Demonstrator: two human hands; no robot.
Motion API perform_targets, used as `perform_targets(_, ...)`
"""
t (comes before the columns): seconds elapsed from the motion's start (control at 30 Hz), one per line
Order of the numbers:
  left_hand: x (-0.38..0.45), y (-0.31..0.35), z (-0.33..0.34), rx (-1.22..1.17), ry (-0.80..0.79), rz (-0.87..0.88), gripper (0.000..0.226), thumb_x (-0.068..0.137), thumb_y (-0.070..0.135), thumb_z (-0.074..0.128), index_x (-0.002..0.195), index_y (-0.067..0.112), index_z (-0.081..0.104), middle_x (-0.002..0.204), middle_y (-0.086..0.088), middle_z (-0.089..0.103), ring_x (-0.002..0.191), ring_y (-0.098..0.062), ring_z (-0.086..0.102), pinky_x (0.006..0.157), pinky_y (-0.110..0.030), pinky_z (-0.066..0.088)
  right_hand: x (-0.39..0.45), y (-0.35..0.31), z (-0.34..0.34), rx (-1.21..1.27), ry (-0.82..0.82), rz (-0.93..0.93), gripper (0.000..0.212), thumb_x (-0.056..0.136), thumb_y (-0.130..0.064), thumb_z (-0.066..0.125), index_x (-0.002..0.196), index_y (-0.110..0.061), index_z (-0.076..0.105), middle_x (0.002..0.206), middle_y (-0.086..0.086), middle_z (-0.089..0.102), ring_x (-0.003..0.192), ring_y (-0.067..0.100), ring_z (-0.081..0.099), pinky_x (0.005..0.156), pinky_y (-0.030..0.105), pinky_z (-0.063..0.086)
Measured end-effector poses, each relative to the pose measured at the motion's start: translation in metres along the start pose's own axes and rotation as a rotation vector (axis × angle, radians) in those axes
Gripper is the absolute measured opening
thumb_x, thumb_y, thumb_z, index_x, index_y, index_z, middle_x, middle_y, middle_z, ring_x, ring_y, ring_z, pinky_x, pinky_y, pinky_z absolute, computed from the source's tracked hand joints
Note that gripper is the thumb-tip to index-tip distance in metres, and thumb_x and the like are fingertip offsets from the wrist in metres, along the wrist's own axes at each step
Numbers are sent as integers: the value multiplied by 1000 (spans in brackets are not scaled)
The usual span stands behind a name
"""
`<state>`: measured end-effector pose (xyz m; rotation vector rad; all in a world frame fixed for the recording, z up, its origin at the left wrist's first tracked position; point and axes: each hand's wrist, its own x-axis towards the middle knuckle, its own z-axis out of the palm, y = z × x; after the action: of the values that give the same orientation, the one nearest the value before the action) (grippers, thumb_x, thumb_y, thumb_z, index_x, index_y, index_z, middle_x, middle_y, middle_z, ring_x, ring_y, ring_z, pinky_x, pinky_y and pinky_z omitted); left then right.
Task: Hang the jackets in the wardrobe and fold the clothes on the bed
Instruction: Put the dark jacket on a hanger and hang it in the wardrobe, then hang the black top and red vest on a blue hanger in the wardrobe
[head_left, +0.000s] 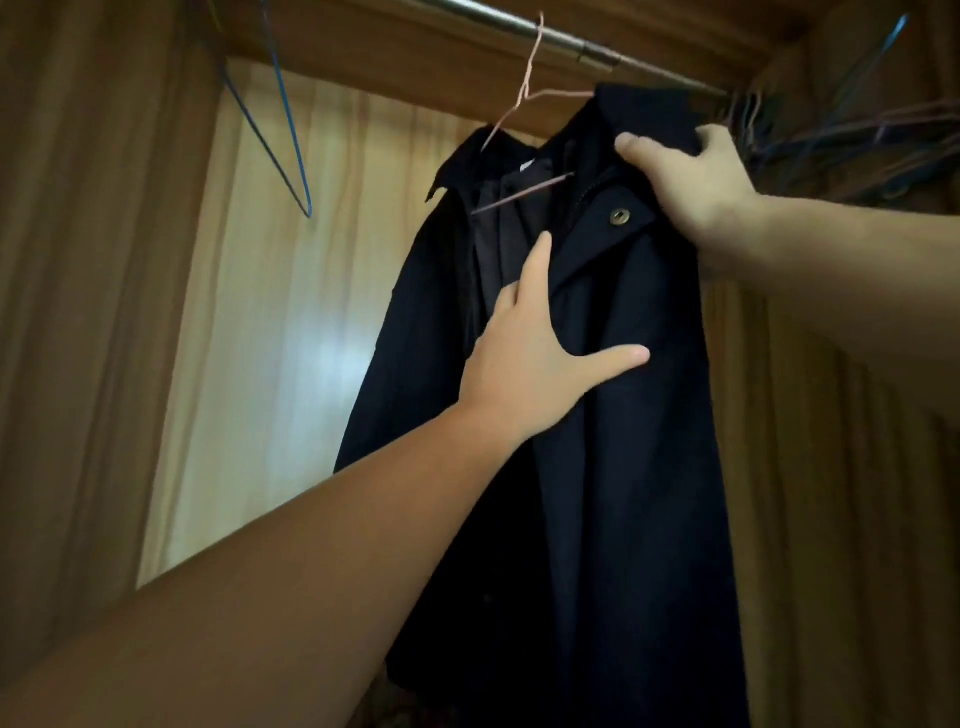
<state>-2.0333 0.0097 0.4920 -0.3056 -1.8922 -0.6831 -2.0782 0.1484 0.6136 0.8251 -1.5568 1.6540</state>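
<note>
A dark navy jacket (613, 467) hangs inside the wooden wardrobe on a thin pink wire hanger (524, 98), whose hook sits over the metal rail (524, 26). My right hand (691, 182) grips the jacket's right shoulder and collar near a brass snap button (619, 216). My left hand (540, 353) lies flat on the jacket's front, fingers spread, thumb out to the right, its other fingertips tucked at the edge of the front opening. The jacket's lower hem runs out of the frame.
An empty blue wire hanger (283, 130) hangs on the rail at the upper left. A tangle of several wire hangers (852, 140) bunches at the rail's right end. Wooden wardrobe walls (93, 312) close in on both sides, with a lit back panel (291, 338).
</note>
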Motion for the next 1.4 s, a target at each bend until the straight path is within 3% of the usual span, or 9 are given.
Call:
perform_targets(0.07,-18,-8,3,-141,-6,-44,116,64,60,79,150,46,2,157,7,24,139,-12,31,94,-26,28,-31,22,-2,35,27,47,82,67,-64,71,133,-25,42,110,-12,59,98,9,61,84,28,51)
perform_targets(0.13,-37,-16,7,-217,-12,-94,115,66,54,82,151,44,5,157,5,26,139,-11,32,97,-24,30,-64,45,-4,25,20,85,83,68,-66,69,135,-26,41,105,-20,57,95,0,58,82,23,47)
perform_targets(0.3,-92,-20,15,-205,-109,-212,112,67,51,82,148,50,4,153,0,30,129,-21,45,102,-45,46,-136,84,-26,-62,-3,148,75,72,-58,73,133,-27,43,99,-27,57,87,-12,54,71,10,40)
perform_targets(0.57,-187,8,-1,34,-289,-332,102,74,49,78,149,46,9,154,1,30,129,-23,47,101,-45,46,-227,100,-82,-237,-121,324,79,77,-41,75,141,-23,33,132,0,53,115,21,54,93,31,44)
perform_targets(0.7,-250,30,-19,236,-350,-417,82,84,41,68,150,39,20,149,1,36,126,-23,48,101,-41,46,-292,111,-115,-314,-263,479,72,79,-33,72,138,-22,35,129,6,54,108,26,55,90,36,46)
perform_targets(0.87,-322,66,-53,600,-547,-398,68,88,35,59,148,31,30,146,1,40,130,-23,42,100,-37,42,-382,114,-155,-604,-565,578,62,80,-39,70,128,-17,39,126,11,47,109,35,55,94,46,47)
perform_targets(1.03,-355,96,-102,785,-647,-456,60,88,37,55,144,33,34,137,0,48,122,-27,47,93,-42,45,-420,84,-163,-1075,-807,310,58,83,-57,56,123,-19,39,127,6,47,109,32,57,86,43,49)
perform_targets(1.2,-384,114,-163,838,-586,-516,60,88,41,55,144,28,37,138,-1,47,126,-28,43,98,-43,45,-453,40,-131,-945,-866,71,63,83,-58,55,133,-26,35,127,2,46,115,28,51,90,43,47)
perform_targets(1.4,-439,141,-256,836,-384,-623,57,86,44,56,140,31,43,136,1,49,126,-25,47,96,-37,46,-510,-31,-55,-668,-966,-114,70,86,-56,54,144,-27,30,135,-1,44,120,23,49,85,36,47)
